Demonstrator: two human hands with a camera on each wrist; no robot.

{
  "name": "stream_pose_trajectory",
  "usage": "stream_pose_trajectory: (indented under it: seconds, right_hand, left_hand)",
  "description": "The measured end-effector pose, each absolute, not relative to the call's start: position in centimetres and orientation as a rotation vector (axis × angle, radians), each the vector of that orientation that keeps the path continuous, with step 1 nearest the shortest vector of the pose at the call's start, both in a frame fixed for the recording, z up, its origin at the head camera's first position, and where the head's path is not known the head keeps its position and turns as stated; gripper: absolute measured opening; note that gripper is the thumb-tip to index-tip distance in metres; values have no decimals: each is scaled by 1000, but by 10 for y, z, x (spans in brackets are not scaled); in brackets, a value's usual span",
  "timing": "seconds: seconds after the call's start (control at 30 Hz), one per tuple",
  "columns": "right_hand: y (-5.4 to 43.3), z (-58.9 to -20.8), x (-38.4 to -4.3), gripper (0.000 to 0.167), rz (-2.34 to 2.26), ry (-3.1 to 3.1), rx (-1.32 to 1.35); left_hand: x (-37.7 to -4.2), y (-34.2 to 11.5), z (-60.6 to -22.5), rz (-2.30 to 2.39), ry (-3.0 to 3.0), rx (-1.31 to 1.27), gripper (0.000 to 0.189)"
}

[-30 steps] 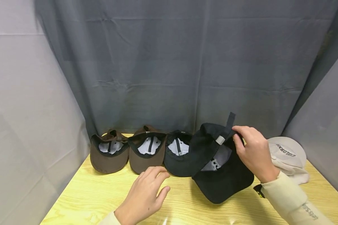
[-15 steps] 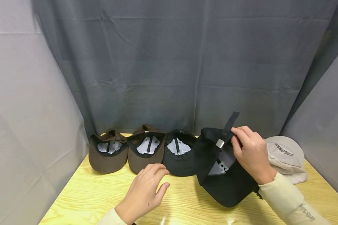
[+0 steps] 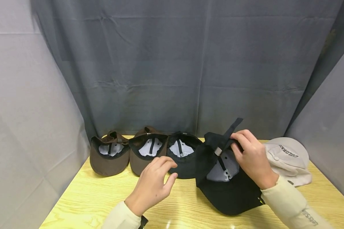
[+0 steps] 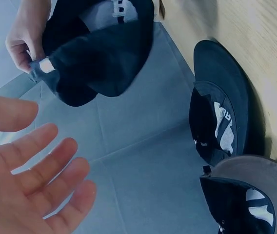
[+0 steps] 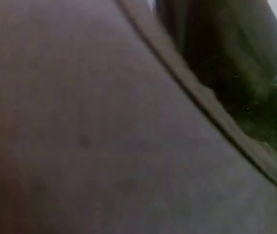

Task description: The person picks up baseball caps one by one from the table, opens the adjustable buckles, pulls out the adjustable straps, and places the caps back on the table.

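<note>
My right hand (image 3: 253, 159) pinches the back edge of a black baseball cap (image 3: 232, 197) by its strap, beside the metal buckle (image 3: 218, 151). The cap hangs tilted above the table, its grey lining and a white letter facing me and its brim pointing down. Its loose strap end (image 3: 232, 128) sticks up past the fingers. My left hand (image 3: 153, 183) hovers over the table to the left of that cap, fingers spread and loosely bent, touching nothing. The left wrist view shows its bare palm (image 4: 26, 180). The cap's dark fabric (image 5: 104, 122) fills most of the right wrist view.
Along the back stand a brown cap (image 3: 109, 167), another brown cap (image 3: 137, 162) and a black cap (image 3: 186, 170), all with their insides showing. A beige cap (image 3: 292, 156) lies at the right. Grey curtain (image 3: 149, 63) closes off the back of the wooden table (image 3: 83, 203).
The held cap has swung and tilted, first right and then slightly back left, and its brim hangs lower. My left hand has moved a little up and right.
</note>
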State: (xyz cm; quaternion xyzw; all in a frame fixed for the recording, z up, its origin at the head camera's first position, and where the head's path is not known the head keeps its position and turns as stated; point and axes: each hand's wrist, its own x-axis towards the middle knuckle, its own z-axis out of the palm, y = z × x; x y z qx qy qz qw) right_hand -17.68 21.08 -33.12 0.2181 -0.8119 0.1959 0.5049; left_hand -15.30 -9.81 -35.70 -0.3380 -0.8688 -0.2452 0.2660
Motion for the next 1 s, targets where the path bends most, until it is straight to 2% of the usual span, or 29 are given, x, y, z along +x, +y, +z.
stream_pose_trajectory:
  seconds: [0.1,0.33,0.73,0.77,1.0]
  right_hand:
    - [209,-331,-176,27,502,-1964,555]
    - [207,-326,-176,28,487,-1950,588]
    - [199,-324,-178,19,593,-1876,624]
    - [198,-324,-178,15,597,-1869,626]
    - [197,-323,-178,22,627,-1849,639]
  left_hand:
    - [-154,-96,-355,-663,-2336,-915,17]
    - [-166,-84,-345,-674,-2266,-944,14]
    - [-177,-52,-321,-769,-2155,-927,10]
    - [-178,-48,-319,-770,-2149,-930,10]
    - [-181,-23,-311,-748,-2147,-946,10]
